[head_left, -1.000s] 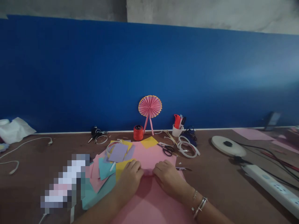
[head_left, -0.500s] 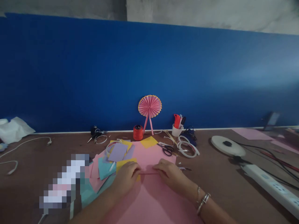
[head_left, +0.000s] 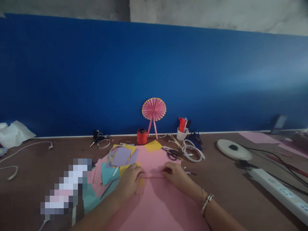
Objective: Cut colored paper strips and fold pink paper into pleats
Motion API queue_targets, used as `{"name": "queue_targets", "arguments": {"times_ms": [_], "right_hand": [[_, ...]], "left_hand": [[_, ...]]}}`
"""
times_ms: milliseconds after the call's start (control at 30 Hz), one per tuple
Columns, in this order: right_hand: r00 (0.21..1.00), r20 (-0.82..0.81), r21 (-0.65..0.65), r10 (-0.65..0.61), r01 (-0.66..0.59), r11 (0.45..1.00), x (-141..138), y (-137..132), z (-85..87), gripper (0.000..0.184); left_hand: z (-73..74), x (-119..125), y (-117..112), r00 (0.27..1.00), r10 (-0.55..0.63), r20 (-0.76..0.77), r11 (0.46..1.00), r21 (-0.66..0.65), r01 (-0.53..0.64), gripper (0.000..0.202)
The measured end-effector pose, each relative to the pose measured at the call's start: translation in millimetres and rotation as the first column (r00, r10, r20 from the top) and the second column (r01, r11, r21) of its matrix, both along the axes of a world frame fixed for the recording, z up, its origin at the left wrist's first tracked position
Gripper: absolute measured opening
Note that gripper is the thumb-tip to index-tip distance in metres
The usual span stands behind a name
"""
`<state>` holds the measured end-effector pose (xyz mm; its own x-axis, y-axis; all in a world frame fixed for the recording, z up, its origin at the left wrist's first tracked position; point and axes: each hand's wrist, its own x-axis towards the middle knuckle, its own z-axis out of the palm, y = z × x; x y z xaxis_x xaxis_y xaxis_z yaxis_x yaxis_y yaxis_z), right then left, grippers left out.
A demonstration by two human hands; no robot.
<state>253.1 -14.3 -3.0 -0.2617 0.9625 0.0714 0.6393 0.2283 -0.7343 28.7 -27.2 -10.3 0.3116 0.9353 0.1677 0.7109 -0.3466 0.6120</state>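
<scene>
My left hand [head_left: 132, 177] and my right hand [head_left: 173, 173] face each other over a large sheet of pink paper [head_left: 163, 205]. Each has its thumb and fingers closed on one end of a narrow pink paper strip [head_left: 154, 177], which lies level between them. Fine folds in the strip are too small to make out. Yellow paper [head_left: 141, 183] shows beside my left fingers. Beyond my hands, black scissors [head_left: 172, 154] rest on the pink paper, and a pleated pink paper fan [head_left: 154, 109] with two stick legs leans against the blue wall.
Purple paper pieces [head_left: 121, 157] and teal sheets [head_left: 109, 173] lie at the left. A red thread spool [head_left: 141, 137] and a white cup of tools [head_left: 182, 134] stand at the back, near coiled white tubing [head_left: 192, 154]. A power strip [head_left: 279, 192] is at the right.
My right hand has shifted slightly to the right, and its fingers have slid outward along the strip. The left hand stays nearly in place. The things on the table have not moved.
</scene>
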Motion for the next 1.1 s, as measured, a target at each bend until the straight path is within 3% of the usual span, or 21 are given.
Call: {"name": "queue_targets", "arguments": {"times_ms": [167, 800, 1000, 1100], "right_hand": [[0.996, -0.093, -0.074, -0.016, 0.009, 0.997, 2.1, 6.8, -5.1, 0.008], [1.000, -0.025, -0.063, 0.006, -0.007, 0.998, 1.5, 10.3, -4.0, 0.011], [1.000, 0.006, -0.036, 0.016, -0.015, 0.999, -2.2, 6.4, -1.5, 0.014], [0.997, 0.079, 0.006, 0.014, -0.014, 1.000, -2.9, 3.2, -0.9, 0.014]], "left_hand": [[-0.6, -0.4, 0.1, 1.000, 0.000, 0.002, 1.000, 0.001, 0.000, 0.026], [15.9, 0.8, -0.2, 0.999, -0.019, -0.043, 0.999, -0.048, 0.016, 0.022], [8.3, 0.8, 0.3, 0.990, -0.038, -0.133, 0.999, -0.008, 0.037, 0.024], [4.0, 1.4, -0.6, 0.968, -0.041, -0.247, 0.993, 0.098, 0.067, 0.026]]}}
